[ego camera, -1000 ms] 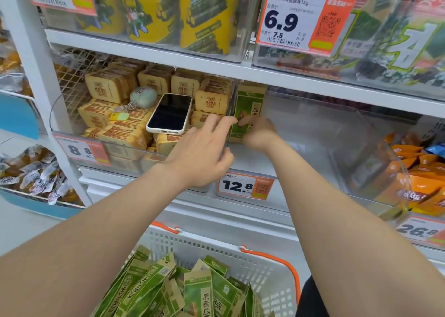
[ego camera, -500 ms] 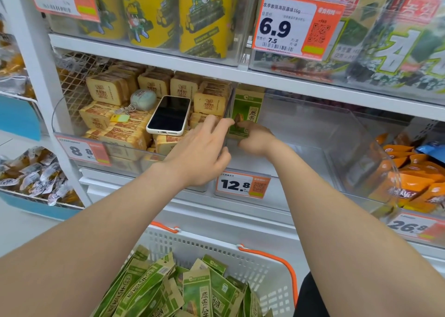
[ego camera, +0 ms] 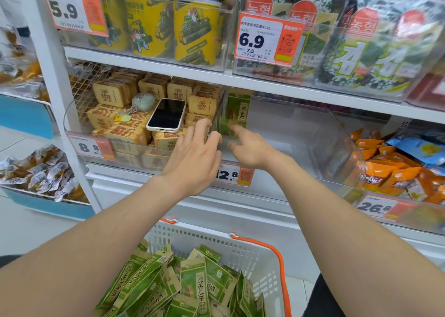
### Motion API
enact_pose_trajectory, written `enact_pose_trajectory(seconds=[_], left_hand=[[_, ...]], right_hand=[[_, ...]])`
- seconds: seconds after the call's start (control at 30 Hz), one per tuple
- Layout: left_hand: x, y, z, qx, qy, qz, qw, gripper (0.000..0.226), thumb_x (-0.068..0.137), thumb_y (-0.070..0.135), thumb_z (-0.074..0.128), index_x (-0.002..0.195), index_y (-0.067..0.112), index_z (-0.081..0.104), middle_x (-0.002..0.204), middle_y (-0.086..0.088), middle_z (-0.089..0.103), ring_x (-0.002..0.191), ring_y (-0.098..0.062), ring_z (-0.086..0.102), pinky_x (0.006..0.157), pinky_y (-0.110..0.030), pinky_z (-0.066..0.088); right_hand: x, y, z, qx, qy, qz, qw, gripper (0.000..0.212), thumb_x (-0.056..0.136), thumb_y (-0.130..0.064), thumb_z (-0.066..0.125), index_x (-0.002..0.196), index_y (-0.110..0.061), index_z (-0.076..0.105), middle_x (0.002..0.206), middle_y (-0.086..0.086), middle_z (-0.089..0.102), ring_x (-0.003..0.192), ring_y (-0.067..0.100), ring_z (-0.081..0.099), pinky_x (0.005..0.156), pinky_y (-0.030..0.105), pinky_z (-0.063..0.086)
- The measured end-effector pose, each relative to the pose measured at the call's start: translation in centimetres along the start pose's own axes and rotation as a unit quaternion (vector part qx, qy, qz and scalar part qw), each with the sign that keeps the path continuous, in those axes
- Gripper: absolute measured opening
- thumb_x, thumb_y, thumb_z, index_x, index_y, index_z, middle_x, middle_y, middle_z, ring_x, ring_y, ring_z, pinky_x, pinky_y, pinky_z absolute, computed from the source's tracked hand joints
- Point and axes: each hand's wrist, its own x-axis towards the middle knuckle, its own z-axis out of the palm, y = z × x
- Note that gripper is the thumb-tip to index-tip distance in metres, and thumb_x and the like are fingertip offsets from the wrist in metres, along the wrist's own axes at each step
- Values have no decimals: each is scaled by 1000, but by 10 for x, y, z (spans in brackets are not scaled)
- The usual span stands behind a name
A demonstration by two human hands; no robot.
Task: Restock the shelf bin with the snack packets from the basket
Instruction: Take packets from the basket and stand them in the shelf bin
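Observation:
One green snack packet [ego camera: 237, 114] stands upright against the left wall of the clear shelf bin [ego camera: 301, 133]. My right hand [ego camera: 250, 148] hovers just in front of it inside the bin, index finger stretched out, holding nothing and slightly blurred. My left hand [ego camera: 195, 157] rests on the bin's front left corner with loosely bent fingers and holds nothing. Below, a white basket with orange handles [ego camera: 255, 256] holds several more green packets [ego camera: 192, 285].
A phone [ego camera: 167, 115] and a key fob [ego camera: 143, 102] lie on tan packets in the neighbouring left bin. A 12.8 price tag [ego camera: 232, 174] hangs on the bin's front. Orange packets [ego camera: 385, 169] fill the bin to the right. Yellow cans [ego camera: 195, 32] stand on the shelf above.
My right hand has let go of the upright green packet and drawn back a little toward the bin's front. My left hand has stayed at the corner.

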Motion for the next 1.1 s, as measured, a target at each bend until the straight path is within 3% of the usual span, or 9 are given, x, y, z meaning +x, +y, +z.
enact_pose_trajectory(seconds=[0.23,0.37,0.5,0.63,0.77,0.93,1.1], left_hand=[[-3,-2,-3,-3,-18,9,1000,26,106,36,42,121,17,53,152,-13,30,114,-35,46,89,-50,44],[-3,-7,2,0,-27,19,999,29,108,40,37,118,20,56,156,-13,24,111,-35,45,89,-49,43],[1,-12,2,4,-44,21,999,42,103,48,28,116,22,59,157,-11,22,111,-33,43,92,-47,41],[4,-14,4,5,-46,21,999,45,100,49,27,114,23,62,155,-11,22,110,-32,44,91,-46,38],[7,-11,7,5,-45,12,999,47,97,48,28,114,22,64,153,-12,24,111,-35,45,90,-47,38],[8,-10,7,7,-39,12,999,42,97,45,33,113,22,64,152,-13,25,108,-35,46,89,-47,40],[3,-10,5,30,-37,19,999,44,101,47,29,120,20,59,156,-15,26,110,-35,47,89,-48,41]], right_hand=[[11,-1,-16,30,39,2,999,63,105,-18,49,163,-23,28,167,10,34,149,35,37,117,33,32],[29,4,-9,4,6,8,1000,66,102,-14,53,164,-24,30,174,11,10,158,31,20,122,31,23],[55,14,6,-96,-35,36,994,82,94,-16,59,164,-38,22,173,1,-19,155,40,21,122,50,32],[67,16,14,-157,-65,66,983,92,93,-10,58,164,-44,11,169,-5,-31,154,43,16,119,57,33],[75,20,17,-142,-63,55,986,93,92,-7,60,165,-41,13,169,0,-29,154,39,21,119,51,38],[77,23,17,-128,-64,56,988,89,91,-11,60,164,-39,17,169,16,-9,144,41,41,116,43,44],[75,28,20,-114,-116,67,984,89,96,-15,56,165,-44,8,170,16,8,150,40,34,117,44,41]])
